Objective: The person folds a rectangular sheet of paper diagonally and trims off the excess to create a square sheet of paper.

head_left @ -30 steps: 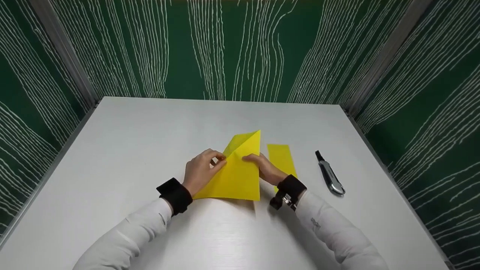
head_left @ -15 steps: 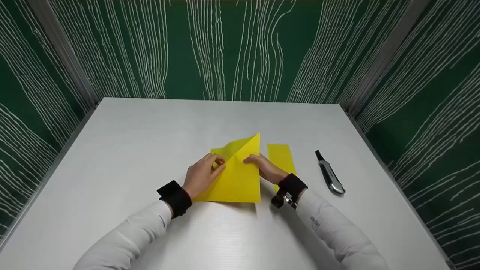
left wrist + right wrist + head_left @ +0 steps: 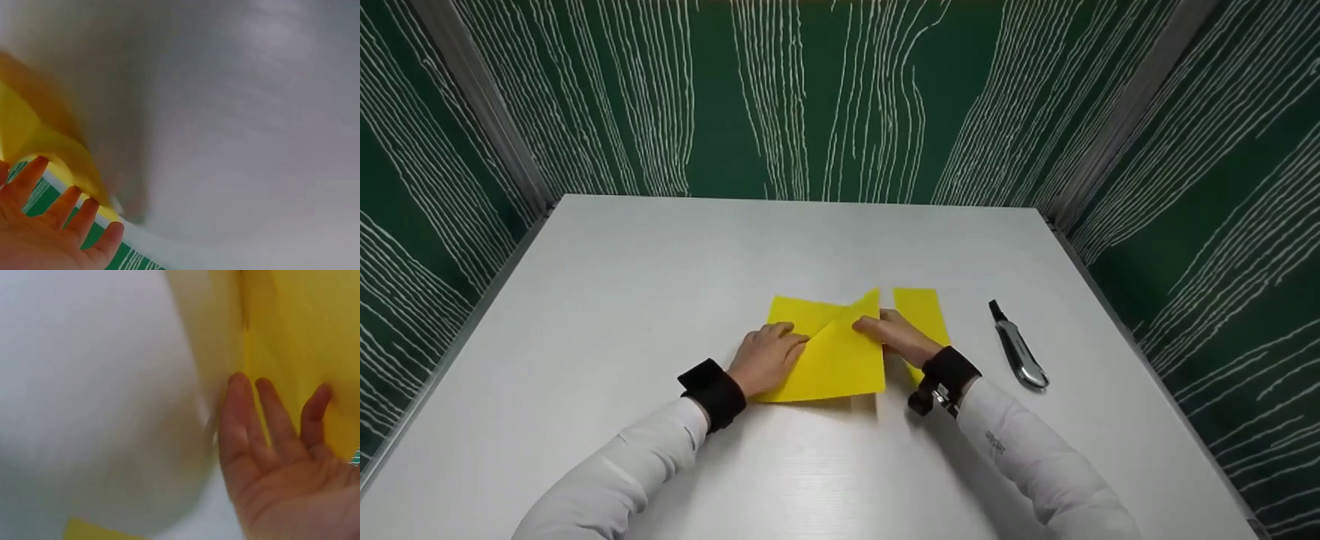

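A sheet of yellow paper point(image 3: 840, 367) is partly folded over, its upper right corner lifted into a point and a diagonal edge running down towards the left hand point(image 3: 765, 361). That hand rests on the sheet's left part; in the left wrist view its fingers reach fairly straight to the bent yellow paper point(image 3: 62, 149). At the sheet's right edge the right hand point(image 3: 906, 337) grips it, thumb on the front face and the other fingers behind. In the right wrist view those fingers lie along the yellow paper point(image 3: 315, 320), the thumb tip pressed against it.
A narrower yellow paper strip point(image 3: 919, 304) lies on the white table point(image 3: 660, 255) beside the right hand, partly covered by it. Further right is a grey and black utility knife point(image 3: 1018, 349). Green walls with white lines point(image 3: 870, 97) enclose the table's back and sides.
The lifted corner has come down towards the table, and more of the sheet's far left part shows. The left hand's fingers, bent at the paper earlier, now lie flatter on it.
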{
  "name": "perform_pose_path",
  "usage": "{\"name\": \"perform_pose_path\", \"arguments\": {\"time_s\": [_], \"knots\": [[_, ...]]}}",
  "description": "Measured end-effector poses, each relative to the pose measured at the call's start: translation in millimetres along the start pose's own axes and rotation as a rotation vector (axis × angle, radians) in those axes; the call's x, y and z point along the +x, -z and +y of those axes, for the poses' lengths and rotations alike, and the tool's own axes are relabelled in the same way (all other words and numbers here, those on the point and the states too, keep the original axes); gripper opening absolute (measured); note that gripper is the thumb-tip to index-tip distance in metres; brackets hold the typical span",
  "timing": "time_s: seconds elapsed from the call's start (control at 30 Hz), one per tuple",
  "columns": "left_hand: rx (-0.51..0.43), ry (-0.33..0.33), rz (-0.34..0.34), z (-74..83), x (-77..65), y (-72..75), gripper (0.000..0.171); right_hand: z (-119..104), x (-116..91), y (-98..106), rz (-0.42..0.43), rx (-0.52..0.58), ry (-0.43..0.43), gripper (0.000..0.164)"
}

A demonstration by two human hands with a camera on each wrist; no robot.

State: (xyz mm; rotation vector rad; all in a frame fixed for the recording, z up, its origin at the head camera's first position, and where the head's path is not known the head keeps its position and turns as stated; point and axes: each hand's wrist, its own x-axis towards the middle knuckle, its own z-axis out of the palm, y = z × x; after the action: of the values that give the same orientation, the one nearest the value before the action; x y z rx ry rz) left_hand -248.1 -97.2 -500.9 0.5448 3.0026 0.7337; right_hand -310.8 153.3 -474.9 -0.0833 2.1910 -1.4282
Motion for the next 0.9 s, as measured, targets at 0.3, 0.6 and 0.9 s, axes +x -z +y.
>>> {"name": "perform_pose_path", "arguments": {"time_s": [0.3,0.6,0.9], "knots": [[0.052,0.011,-0.1,-5.8,4.5,6.5,0.044,3,-3,7,0.163,-0.095,0.044,0.071],[0.106,-0.012,-0.095,-12.8,8.0,4.0,0.048,8,-10,-10,0.168,-0.762,0.329,0.071],[0.179,-0.018,-0.097,-15.8,12.6,-0.8,0.054,9,-3,-25,-0.01,-0.988,0.257,0.074]]}}
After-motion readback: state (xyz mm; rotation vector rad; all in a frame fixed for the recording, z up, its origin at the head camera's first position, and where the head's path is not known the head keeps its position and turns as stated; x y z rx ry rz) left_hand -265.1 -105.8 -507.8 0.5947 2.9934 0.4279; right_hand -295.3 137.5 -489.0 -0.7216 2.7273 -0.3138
